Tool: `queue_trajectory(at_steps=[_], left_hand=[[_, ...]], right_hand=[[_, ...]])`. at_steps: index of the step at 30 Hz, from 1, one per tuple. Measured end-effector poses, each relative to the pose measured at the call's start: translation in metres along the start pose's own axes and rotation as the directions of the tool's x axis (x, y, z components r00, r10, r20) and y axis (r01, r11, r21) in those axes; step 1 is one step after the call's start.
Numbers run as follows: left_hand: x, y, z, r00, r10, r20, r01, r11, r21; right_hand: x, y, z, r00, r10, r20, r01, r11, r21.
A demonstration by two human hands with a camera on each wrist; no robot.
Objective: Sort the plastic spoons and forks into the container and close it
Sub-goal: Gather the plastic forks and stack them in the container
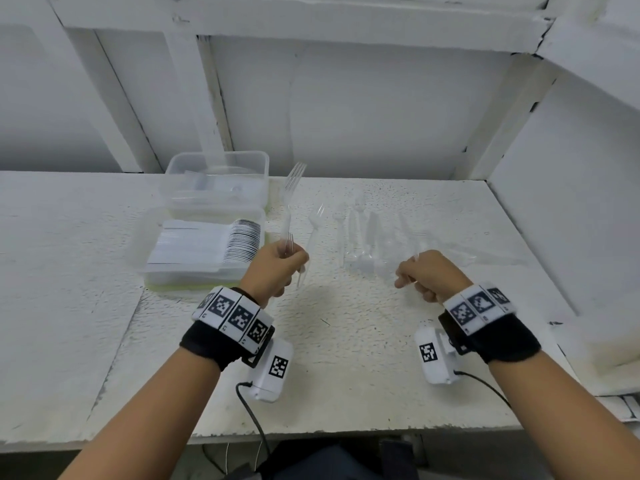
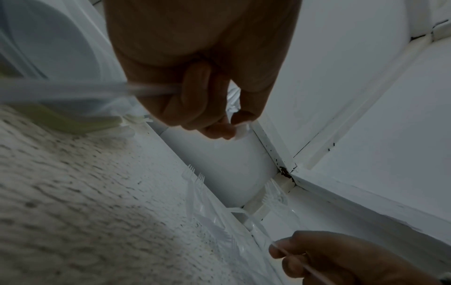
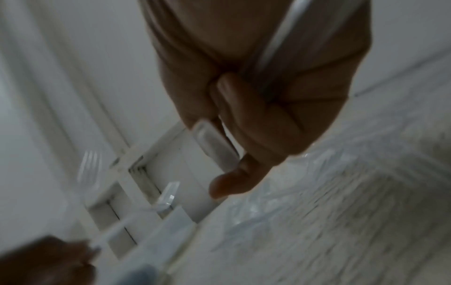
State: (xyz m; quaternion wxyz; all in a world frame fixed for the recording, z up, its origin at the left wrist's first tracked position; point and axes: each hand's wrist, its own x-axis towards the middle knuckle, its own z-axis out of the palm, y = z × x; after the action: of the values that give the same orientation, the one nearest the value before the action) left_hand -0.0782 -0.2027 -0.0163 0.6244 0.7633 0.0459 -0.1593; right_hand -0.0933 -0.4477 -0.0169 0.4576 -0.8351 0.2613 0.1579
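Clear plastic forks point(image 1: 367, 237) lie loose on the white table point(image 1: 346, 323), right of the open container point(image 1: 204, 244), which sits at the far left with a tight row of cutlery already stacked inside and a second clear tub point(image 1: 218, 181) just beyond it. The left hand point(image 1: 280, 268) has its fingers curled round fork handles, one fork point(image 1: 292, 188) standing tines-up beside the container; at least two are in that grip. The right hand point(image 1: 427, 275) is closed round a thin clear handle point(image 3: 212, 142); which utensil it is I cannot tell. To do this step well, I judge the held forks should be squared up, tines all one way, then laid flat against the existing row so the lid can seat later. On the table I count roughly six or seven loose pieces; being transparent and overlapping, they defy a firm count. Containers: two.
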Motion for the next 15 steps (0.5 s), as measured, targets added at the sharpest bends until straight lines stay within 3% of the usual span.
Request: queue_trajectory(at_steps=[2, 7, 11, 15], left_hand=[[-0.002, -0.001, 0.002, 1.0, 0.0, 0.018, 0.0, 1.0, -0.011], [-0.006, -0.001, 0.006, 0.997, 0.005, 0.077, -0.001, 0.999, -0.053], [-0.009, 0.0, 0.006, 0.995, 0.005, 0.097, 0.001, 0.998, -0.058], [-0.012, 0.001, 0.003, 0.993, 0.017, 0.115, -0.01, 0.998, -0.058]], right_hand=[[-0.015, -0.001, 0.002, 0.997, 0.023, 0.072, -0.032, 0.99, 0.137], [-0.04, -0.01, 0.018, 0.966, -0.093, 0.242, 0.016, 0.953, 0.303], [-0.044, -0.019, 0.038, 0.953, -0.078, 0.293, -0.037, 0.929, 0.369], [-0.045, -0.026, 0.054, 0.954, -0.146, 0.262, 0.021, 0.905, 0.426]])
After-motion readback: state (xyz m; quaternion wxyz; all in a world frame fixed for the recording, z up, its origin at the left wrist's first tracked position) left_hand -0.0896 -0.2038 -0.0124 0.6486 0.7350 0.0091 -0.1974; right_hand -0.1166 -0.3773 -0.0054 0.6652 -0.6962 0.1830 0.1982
